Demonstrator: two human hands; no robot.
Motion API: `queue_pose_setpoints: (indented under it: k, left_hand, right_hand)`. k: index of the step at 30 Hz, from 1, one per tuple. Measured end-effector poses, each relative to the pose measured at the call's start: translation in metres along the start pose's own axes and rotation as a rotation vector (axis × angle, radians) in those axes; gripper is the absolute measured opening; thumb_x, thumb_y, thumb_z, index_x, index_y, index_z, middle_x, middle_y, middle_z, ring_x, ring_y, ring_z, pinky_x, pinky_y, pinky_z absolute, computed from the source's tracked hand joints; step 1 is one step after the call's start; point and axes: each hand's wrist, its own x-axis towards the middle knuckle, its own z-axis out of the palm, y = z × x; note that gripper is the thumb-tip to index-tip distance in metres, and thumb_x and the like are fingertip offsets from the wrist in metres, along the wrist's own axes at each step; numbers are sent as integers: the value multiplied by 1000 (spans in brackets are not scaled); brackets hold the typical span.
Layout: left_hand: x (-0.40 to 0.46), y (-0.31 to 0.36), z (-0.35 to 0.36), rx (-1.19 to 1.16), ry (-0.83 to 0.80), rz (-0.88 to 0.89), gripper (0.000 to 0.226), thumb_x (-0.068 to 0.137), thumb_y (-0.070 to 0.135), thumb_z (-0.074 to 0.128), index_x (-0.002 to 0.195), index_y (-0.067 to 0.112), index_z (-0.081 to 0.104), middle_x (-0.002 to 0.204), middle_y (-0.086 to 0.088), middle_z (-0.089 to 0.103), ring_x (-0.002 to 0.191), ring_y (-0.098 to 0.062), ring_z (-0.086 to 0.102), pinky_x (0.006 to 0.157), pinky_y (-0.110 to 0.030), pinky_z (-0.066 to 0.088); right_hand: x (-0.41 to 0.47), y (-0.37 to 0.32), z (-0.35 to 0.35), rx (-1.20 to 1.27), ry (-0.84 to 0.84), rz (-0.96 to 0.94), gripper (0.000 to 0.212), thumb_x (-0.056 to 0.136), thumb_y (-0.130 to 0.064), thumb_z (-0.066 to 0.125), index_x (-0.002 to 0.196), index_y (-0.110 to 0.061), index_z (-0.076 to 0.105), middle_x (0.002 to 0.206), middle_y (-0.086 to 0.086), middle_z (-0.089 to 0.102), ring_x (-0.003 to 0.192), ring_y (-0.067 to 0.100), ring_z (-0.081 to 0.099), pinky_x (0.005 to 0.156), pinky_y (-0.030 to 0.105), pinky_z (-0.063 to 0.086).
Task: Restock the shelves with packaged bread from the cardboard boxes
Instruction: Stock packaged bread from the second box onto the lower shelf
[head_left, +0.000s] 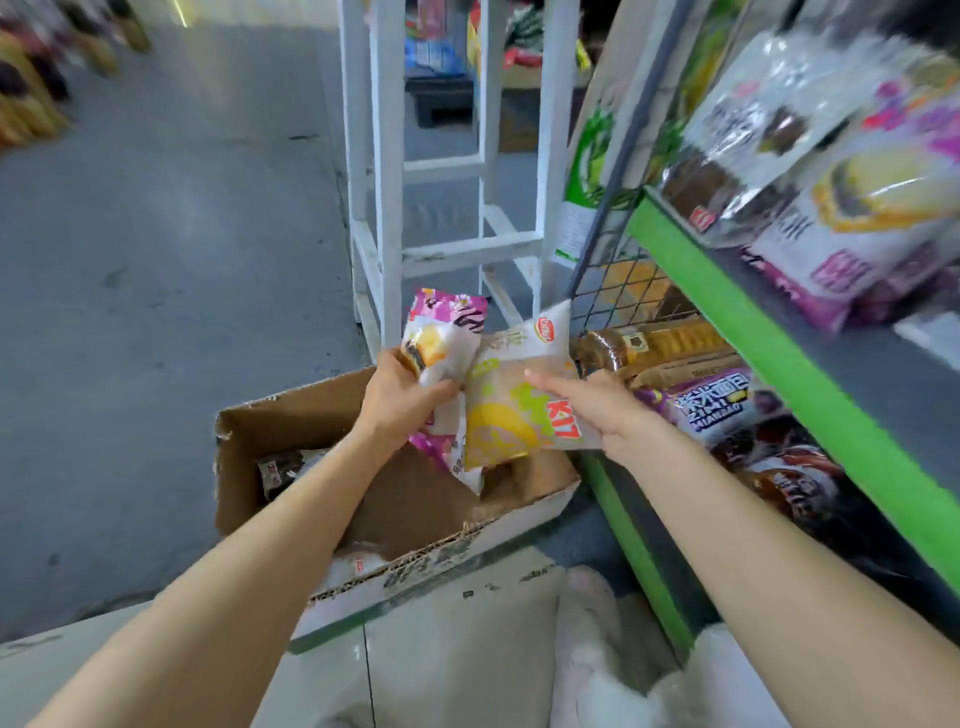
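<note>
Grey shop floor, green shelf (727, 317) at three o'clock. Left hand (402, 397) gripping pink bread packet (441, 338), right hand (597, 408) pinching yellow bread packet (511, 410), both above cardboard box (291, 415). Probably light, squashy, slippery film; best held gently by edges.

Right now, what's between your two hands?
In the head view, two bread packs: the left hand grips a pink-and-white pack, the right hand holds a yellow-and-white pack. The packs overlap above the cardboard box.
</note>
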Motion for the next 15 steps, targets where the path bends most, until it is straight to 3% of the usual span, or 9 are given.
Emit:
queue_pose_setpoints:
  k: [2, 5, 8, 10, 11, 13, 15]
  left_hand:
    - [-15, 47, 2, -66, -23, 76, 54, 63, 37, 76, 101, 12, 45, 78, 9, 51, 79, -13, 54, 58, -25, 41]
    - [-40, 112, 10, -126, -63, 186, 58, 54, 45, 69, 97, 16, 45, 80, 8, 53, 78, -12, 54, 66, -30, 43]
    - [-66, 167, 24, -144, -61, 273, 52, 60, 40, 73, 95, 16, 43, 77, 9, 50, 69, -5, 49, 59, -22, 43]
    - [-82, 195, 36, -180, -60, 301, 45, 70, 29, 75, 96, 13, 43, 76, 8, 49, 66, -4, 48, 53, -17, 41]
    - [-88, 206, 42, -210, -60, 300, 43, 70, 28, 73, 96, 12, 43, 76, 6, 50, 68, -9, 50, 55, -21, 43]
    - [-98, 221, 54, -283, -72, 269, 44, 67, 31, 70, 96, 10, 45, 79, 1, 53, 74, -17, 54, 61, -31, 45]
    - [-106, 234, 67, -346, -92, 242, 58, 57, 40, 66, 100, 6, 49, 84, -4, 59, 77, -19, 58, 65, -33, 48]
  right_hand:
    - [-34, -23, -20, 88, 53, -118, 58, 74, -34, 77, 120, -7, 55, 101, 11, 70, 76, 20, 70, 60, 31, 59]
    - [-93, -53, -55, 145, 86, -263, 31, 82, -33, 70, 105, -17, 56, 83, 1, 68, 54, 9, 67, 44, 26, 54]
    - [-141, -70, -89, 145, 28, -425, 19, 83, -21, 68, 100, -20, 61, 84, -2, 69, 65, 9, 67, 53, 24, 56]
    - [-163, -75, -110, 187, -45, -466, 31, 80, -11, 71, 106, -21, 57, 89, -1, 68, 78, 13, 65, 64, 28, 56]
    - [-172, -77, -120, 252, -108, -470, 38, 75, -12, 73, 108, -20, 56, 89, 0, 67, 80, 15, 63, 68, 29, 54]
    - [-182, -77, -140, 391, -240, -501, 53, 57, -26, 83, 104, -20, 57, 82, -2, 68, 79, 14, 62, 73, 25, 52]
    - [-185, -72, -154, 399, -282, -563, 87, 35, -41, 91, 111, -25, 52, 83, -11, 69, 81, 6, 64, 78, 16, 49]
